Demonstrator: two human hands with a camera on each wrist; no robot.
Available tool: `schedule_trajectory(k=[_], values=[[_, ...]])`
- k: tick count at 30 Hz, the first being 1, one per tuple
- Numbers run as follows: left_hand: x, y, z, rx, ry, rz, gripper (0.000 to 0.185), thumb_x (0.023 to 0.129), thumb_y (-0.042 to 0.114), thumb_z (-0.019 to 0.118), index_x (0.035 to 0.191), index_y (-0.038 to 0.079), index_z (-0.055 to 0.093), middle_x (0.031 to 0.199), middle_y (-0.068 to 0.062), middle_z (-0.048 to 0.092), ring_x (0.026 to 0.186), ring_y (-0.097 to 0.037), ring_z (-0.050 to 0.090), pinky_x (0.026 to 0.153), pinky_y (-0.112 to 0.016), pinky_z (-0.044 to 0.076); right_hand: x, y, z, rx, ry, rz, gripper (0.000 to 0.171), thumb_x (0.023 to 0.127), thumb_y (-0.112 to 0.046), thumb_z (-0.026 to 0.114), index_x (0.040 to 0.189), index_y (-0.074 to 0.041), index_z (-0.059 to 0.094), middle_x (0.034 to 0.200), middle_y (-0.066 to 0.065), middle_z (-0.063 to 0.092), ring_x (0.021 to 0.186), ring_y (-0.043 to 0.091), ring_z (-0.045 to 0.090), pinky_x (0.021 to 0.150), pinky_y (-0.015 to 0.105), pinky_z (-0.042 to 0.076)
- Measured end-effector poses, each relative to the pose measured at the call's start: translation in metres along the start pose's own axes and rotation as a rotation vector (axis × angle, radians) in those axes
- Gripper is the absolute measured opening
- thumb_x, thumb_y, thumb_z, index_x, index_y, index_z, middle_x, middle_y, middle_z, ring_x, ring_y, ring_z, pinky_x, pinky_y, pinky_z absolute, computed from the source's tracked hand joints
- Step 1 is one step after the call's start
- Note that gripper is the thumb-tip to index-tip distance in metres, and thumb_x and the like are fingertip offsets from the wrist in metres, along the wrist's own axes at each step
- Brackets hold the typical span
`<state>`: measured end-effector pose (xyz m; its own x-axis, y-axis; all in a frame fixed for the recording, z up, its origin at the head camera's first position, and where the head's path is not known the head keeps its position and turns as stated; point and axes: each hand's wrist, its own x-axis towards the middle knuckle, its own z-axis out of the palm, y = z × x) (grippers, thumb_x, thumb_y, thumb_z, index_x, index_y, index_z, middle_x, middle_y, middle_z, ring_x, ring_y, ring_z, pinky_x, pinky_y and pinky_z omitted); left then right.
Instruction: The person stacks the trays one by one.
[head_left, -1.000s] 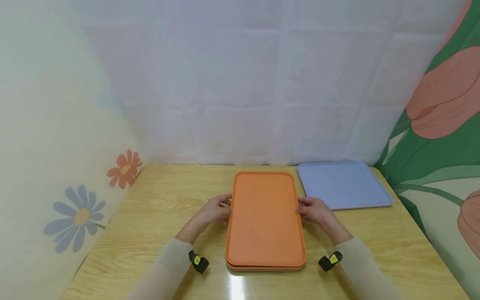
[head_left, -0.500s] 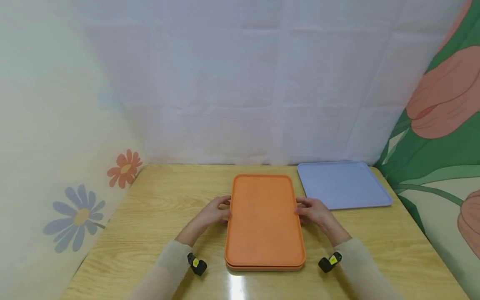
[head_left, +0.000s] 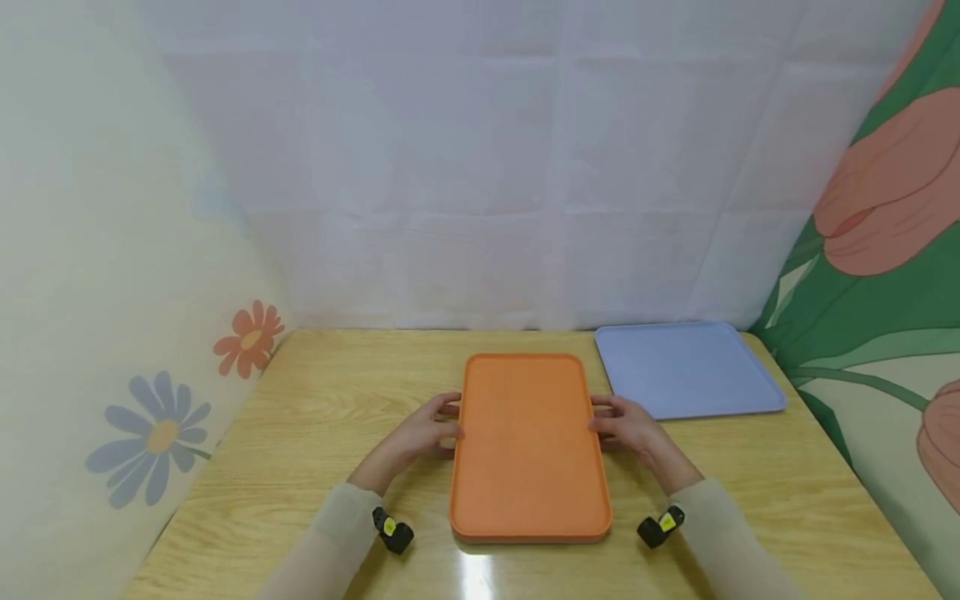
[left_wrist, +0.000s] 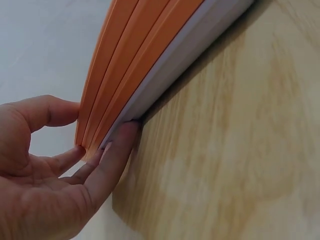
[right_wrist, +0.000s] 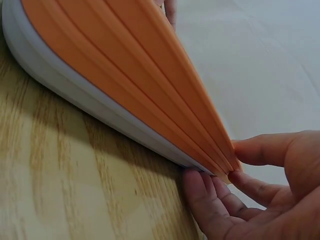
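Orange tray stack (head_left: 528,446) slid nearer, left hand (head_left: 423,432) and right hand (head_left: 628,425) gripping its side edges

In the middle of the frame the stack of orange trays (head_left: 529,446) fills the centre of the table (head_left: 315,433), and your left hand (head_left: 427,429) and right hand (head_left: 626,423) sit against its two long sides. To the left of the stack you have wide bare wood up to the flower curtain (head_left: 112,333). At the upper right the blue tray (head_left: 686,367) lies near the stack, with only a narrow strip of wood between them. The white curtain (head_left: 480,167) closes the far edge, and the green curtain (head_left: 877,317) closes the right side
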<state>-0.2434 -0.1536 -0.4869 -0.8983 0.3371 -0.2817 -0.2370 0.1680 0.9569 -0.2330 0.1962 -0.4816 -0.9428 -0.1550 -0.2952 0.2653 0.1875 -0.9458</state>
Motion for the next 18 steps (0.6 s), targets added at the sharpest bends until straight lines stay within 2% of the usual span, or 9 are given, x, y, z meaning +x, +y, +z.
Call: schedule_trajectory(k=[4,8,13,18], values=[[0.000,-0.002,-0.002,-0.029,-0.032,-0.006,0.070,0.081,0.003,0.061,0.142,0.007,0.028,0.135,-0.021,0.034,0.108,-0.029,0.050,0.081,-0.047,0.052,-0.001,0.002,-0.002,0.016,-0.007,0.002,0.057,0.085,-0.008,0.066,0.136,0.000,0.042,0.115,0.018,0.058,0.086,0.016,0.062,0.073,0.036,0.055],[-0.001,-0.002,-0.004,-0.054,-0.074,-0.003,0.068,0.085,0.005,0.060,0.143,0.006,0.026,0.138,-0.021,0.032,0.113,-0.029,0.047,0.085,-0.048,0.050,-0.005,0.002,-0.010,0.068,-0.048,-0.030,0.056,0.088,-0.006,0.060,0.138,0.005,0.036,0.112,0.017,0.059,0.089,0.017,0.063,0.078,0.038,0.054],[-0.001,-0.004,-0.008,-0.075,-0.105,-0.006,0.067,0.086,0.005,0.060,0.144,0.008,0.026,0.142,-0.020,0.031,0.115,-0.027,0.047,0.086,-0.049,0.050,-0.013,0.000,-0.026,0.095,-0.049,-0.060,0.055,0.090,-0.004,0.056,0.138,0.010,0.032,0.111,0.019,0.058,0.090,0.019,0.064,0.082,0.041,0.053],[-0.001,-0.008,-0.011,-0.090,-0.130,-0.012,0.067,0.088,0.006,0.060,0.144,0.010,0.025,0.144,-0.019,0.029,0.117,-0.027,0.046,0.087,-0.049,0.049,-0.021,-0.001,-0.046,0.084,-0.028,-0.060,0.056,0.092,-0.008,0.054,0.139,0.011,0.030,0.119,0.025,0.053,0.094,0.020,0.063,0.086,0.042,0.052]])
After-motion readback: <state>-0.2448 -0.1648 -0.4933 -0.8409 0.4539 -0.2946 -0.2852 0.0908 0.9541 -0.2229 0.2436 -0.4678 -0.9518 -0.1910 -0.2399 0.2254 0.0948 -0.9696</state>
